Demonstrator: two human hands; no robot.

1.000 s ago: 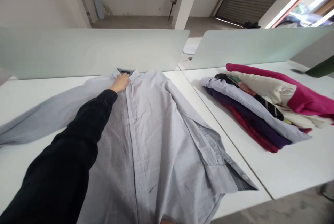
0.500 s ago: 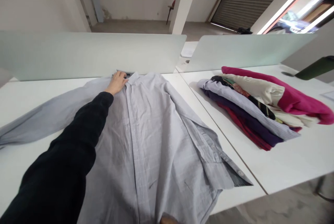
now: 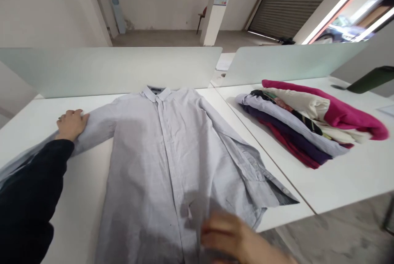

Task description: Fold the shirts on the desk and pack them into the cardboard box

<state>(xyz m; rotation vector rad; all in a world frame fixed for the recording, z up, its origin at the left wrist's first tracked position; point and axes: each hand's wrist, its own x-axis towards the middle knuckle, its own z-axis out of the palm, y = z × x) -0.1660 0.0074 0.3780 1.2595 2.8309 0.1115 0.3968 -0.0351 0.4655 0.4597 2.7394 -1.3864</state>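
Observation:
A light grey button-up shirt (image 3: 140, 153) lies face up on the white table, its collar toward the glass divider. My left hand (image 3: 72, 123) rests on the sleeve stretched out to the left, with fingers laid over the cloth and not visibly pinching it. Low in the view, my right hand (image 3: 226, 233) hovers over or touches the lower front of the shirt near the button strip. Motion smears its fingers, so its grip cannot be made out. The other sleeve is folded down along the shirt's right side, cuff near the table's front edge.
To the right, a pile of folded clothes (image 3: 289, 124) lies on the adjoining table (image 3: 363, 173), with a magenta garment (image 3: 347, 116) on top. Frosted dividers (image 3: 123, 69) run along the back edge. A dark green object (image 3: 371, 80) stands at far right.
My left hand has moved from the collar leftward onto the sleeve. My right hand has risen into view at the bottom. The shirt's left front lies flatter and the collar is uncovered.

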